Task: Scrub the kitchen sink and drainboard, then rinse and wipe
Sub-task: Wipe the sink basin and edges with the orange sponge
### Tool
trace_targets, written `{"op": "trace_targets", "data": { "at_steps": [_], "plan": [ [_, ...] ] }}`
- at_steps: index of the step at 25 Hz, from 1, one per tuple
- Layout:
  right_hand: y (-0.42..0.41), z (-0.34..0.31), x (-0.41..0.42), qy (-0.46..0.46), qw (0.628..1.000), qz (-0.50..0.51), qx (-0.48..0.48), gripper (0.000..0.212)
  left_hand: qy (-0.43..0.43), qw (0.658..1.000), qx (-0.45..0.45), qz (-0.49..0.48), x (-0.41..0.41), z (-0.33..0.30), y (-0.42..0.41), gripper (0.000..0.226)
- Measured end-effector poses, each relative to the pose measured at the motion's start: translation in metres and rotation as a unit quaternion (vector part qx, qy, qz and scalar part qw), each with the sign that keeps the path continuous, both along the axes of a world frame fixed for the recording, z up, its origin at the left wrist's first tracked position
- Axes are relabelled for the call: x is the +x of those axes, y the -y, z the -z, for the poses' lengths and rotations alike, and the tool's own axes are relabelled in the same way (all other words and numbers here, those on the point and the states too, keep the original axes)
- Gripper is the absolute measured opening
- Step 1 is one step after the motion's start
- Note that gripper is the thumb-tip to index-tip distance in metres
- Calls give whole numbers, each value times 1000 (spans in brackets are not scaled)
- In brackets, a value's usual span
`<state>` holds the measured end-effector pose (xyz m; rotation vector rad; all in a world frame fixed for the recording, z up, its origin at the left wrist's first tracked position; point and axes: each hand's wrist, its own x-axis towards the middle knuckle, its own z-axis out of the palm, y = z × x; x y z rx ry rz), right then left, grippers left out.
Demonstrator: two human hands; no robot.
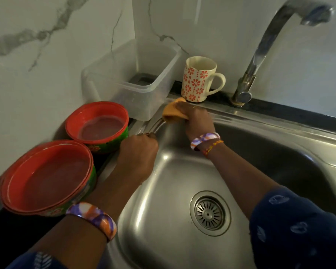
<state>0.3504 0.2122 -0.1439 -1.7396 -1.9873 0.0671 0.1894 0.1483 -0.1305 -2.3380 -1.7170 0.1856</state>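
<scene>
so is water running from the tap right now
No, the tap shows no stream from its spout, and the sink basin below holds no flowing water while the right hand wipes the rim with the orange cloth.

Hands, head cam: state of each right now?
Left hand: fingers curled over the sink rim, gripping it.
Right hand: fingers holding the orange cloth against the sink's back corner.
</scene>
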Motion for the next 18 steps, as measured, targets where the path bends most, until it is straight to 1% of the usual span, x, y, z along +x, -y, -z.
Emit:
{"op": "trace_targets", "data": {
  "at_steps": [2, 3, 5, 7, 8, 10, 12, 13, 14, 16, 18],
  "plan": [
    [-13, -4, -23, 93, 992, 16, -89, 41, 5, 1000, -3, 3, 0, 1, 1, 27],
    [-18, -8, -31, 106, 988, 11, -110, 41, 6, 1000, 0, 4, 0, 1, 0, 26],
    [-21, -13, -36, 102, 986, -16, -133, 45, 5, 1000, 1, 2, -1, 1, -1, 24],
    [-13, -12, -25, 114, 977, -66, -165, 54, 14, 1000, -6, -8, -1, 2, -1, 22],
    [-6, -10, -20, 135, 972, -93, -171, 56, 16, 1000, -7, -10, -1, 2, -1, 22],
    [4, -6, -11, 222, 951, -139, -166, 58, 8, 1000, 0, -6, -1, 4, 0, 23],
    [5, 3, 4, 301, 928, -160, -149, 56, -6, 1000, 6, -8, 0, 4, 1, 25],
    [8, 7, 17, 333, 919, -167, -129, 55, -12, 1000, 9, -11, 1, 3, 0, 26],
    [13, 10, 34, 374, 908, -166, -89, 56, -14, 1000, 10, -12, 3, 2, 1, 27],
    [33, 17, 78, 468, 876, -117, -16, 60, -19, 1000, 12, -6, 6, 1, 2, 28],
    [64, 16, 116, 516, 852, -60, -59, 63, -23, 1000, 14, -5, 6, 1, 4, 28]
  ]
}}
